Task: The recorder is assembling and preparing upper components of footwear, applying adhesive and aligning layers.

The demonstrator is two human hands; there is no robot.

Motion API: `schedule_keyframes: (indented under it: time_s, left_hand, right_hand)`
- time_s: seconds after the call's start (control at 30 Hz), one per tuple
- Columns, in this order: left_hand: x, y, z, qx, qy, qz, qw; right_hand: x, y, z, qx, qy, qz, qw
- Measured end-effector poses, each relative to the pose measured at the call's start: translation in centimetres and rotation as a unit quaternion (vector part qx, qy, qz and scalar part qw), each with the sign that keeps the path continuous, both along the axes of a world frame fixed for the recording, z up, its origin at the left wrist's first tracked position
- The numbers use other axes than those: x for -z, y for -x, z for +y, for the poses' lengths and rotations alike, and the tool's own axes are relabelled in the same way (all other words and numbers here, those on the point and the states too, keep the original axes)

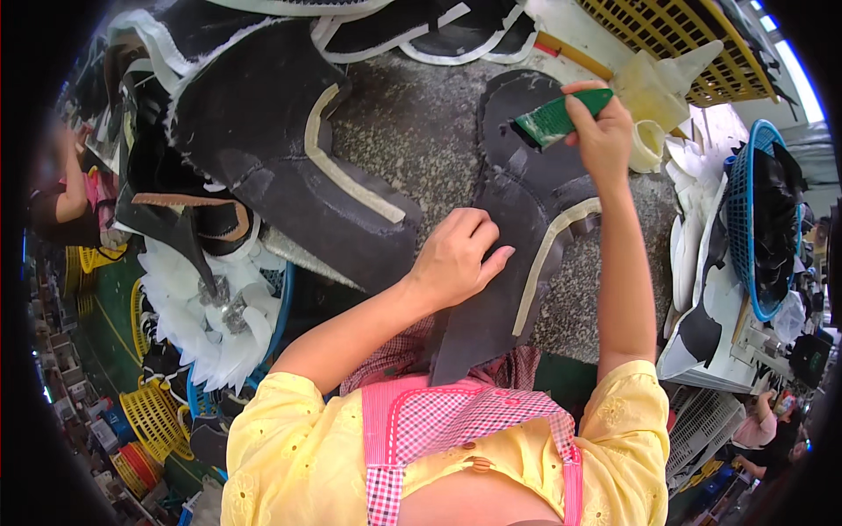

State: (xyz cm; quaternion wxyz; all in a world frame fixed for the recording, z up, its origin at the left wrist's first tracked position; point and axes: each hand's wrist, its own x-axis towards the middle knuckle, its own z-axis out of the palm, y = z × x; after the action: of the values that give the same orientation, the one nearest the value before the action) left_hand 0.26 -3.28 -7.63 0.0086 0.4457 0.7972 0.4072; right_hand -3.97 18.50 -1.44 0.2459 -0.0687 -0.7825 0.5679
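Note:
In my right hand (602, 138) is a green flat brush (563, 117) with whitish residue on it, its dark end touching the rounded upper part of a black boot-upper piece (504, 210). This piece lies on the speckled worktop, its lower end reaching over the edge toward my apron. A pale strip (544, 263) curves along its right side. My left hand (458, 257) rests on its left edge, fingers curled down against it and thumb apart. To the left lies a similar black piece (263, 131) with its own pale strip (329, 162).
Black pieces with white edges (438, 35) are heaped at the back. A translucent yellowish container (649, 92) stands back right, near a yellow basket (702, 61). On the right is a blue basket (744, 228) of black pieces. White pieces (202, 307) pile up at left.

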Motion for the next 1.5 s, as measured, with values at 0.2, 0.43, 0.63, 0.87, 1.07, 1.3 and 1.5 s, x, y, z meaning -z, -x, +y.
schedule_keyframes:
  time_s: [0.2,0.43,0.63,0.87,1.07,1.3,1.5]
  left_hand:
    - [-0.5,0.5,1.3,-0.072,0.003,-0.054,0.996]
    - [-0.6,0.7,1.7,-0.106,-0.030,-0.171,0.979]
    - [-0.4,1.9,1.8,-0.137,0.081,-0.258,0.953]
    - [-2.2,2.4,0.8,0.051,-0.157,-0.714,0.681]
    - [-2.7,0.9,1.6,0.064,-0.183,-0.763,0.616]
    - [-2.1,2.4,2.0,0.055,-0.188,-0.772,0.605]
    - [-5.0,4.9,0.5,0.056,-0.181,-0.700,0.688]
  right_hand:
    - [3.8,3.6,0.0,0.101,-0.031,0.041,0.994]
    - [0.9,1.4,4.2,0.195,-0.035,0.067,0.978]
    - [-1.0,-10.3,3.7,0.105,0.332,0.195,0.917]
    - [4.2,-17.6,1.8,-0.097,0.584,0.127,0.796]
    - [5.4,-19.6,0.5,-0.188,0.616,0.089,0.760]
    - [4.6,-20.7,-1.4,-0.253,0.635,0.081,0.726]
    - [8.3,-20.8,-3.3,-0.163,0.655,-0.038,0.737]
